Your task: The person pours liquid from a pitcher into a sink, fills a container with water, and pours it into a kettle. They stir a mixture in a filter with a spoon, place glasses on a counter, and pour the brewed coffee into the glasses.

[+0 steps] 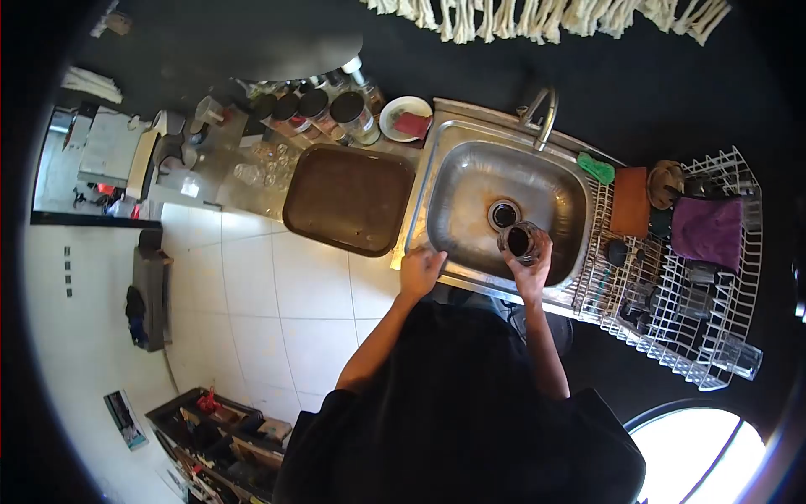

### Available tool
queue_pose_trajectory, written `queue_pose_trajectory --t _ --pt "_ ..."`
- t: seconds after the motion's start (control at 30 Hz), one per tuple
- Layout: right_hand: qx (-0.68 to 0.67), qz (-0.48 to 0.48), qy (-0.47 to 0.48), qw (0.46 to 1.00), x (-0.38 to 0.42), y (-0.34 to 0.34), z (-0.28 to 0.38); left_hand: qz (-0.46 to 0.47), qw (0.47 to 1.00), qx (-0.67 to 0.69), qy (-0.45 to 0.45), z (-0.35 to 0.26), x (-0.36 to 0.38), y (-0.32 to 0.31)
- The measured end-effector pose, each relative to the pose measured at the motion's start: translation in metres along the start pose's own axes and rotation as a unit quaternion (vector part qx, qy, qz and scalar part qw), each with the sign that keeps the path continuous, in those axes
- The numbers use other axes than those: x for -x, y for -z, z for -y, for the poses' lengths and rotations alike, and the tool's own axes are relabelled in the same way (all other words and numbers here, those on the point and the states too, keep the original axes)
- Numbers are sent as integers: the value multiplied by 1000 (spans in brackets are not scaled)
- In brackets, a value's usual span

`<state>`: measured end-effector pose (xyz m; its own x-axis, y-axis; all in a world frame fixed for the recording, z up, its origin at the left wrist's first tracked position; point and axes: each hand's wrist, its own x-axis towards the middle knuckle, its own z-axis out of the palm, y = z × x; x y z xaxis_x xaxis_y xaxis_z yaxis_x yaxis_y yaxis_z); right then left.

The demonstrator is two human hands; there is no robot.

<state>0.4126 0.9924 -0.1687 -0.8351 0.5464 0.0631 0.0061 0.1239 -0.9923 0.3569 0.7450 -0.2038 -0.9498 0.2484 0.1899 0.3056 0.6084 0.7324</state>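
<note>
My right hand (531,262) is closed around a clear drinking glass (520,243), which looks dark inside. The glass is over the lower right part of the steel sink (470,181), close to the round drain (504,215). My left hand (421,272) is at the sink's front left corner, its fingers curled in and its thumb towards the basin. Nothing shows in that hand. At the back of the sink stands the metal faucet (547,122); I cannot make out any water running from it.
Left of the sink lies a brown tray (348,202), with lidded jars (354,118) and a white bowl (405,118) behind it. To the right, a white wire dish rack (672,311) holds glasses, an orange cloth (630,202) and a purple cloth (707,231). A green cloth (596,168) lies by the sink.
</note>
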Motion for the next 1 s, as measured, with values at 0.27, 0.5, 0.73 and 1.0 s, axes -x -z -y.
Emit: queue_pose_trajectory --t 0.27,0.5,0.73,1.0 --pt "62 -118 49 990 -3 -34 12 235 913 310 126 49 -14 8" --pt "108 -225 -20 968 68 -83 65 481 804 323 137 41 -45 50" --pt "62 -396 -59 914 218 -152 94 617 740 255 81 63 -7 88" --pt "64 -631 -48 771 421 -248 133 789 590 121 -118 46 102 123"
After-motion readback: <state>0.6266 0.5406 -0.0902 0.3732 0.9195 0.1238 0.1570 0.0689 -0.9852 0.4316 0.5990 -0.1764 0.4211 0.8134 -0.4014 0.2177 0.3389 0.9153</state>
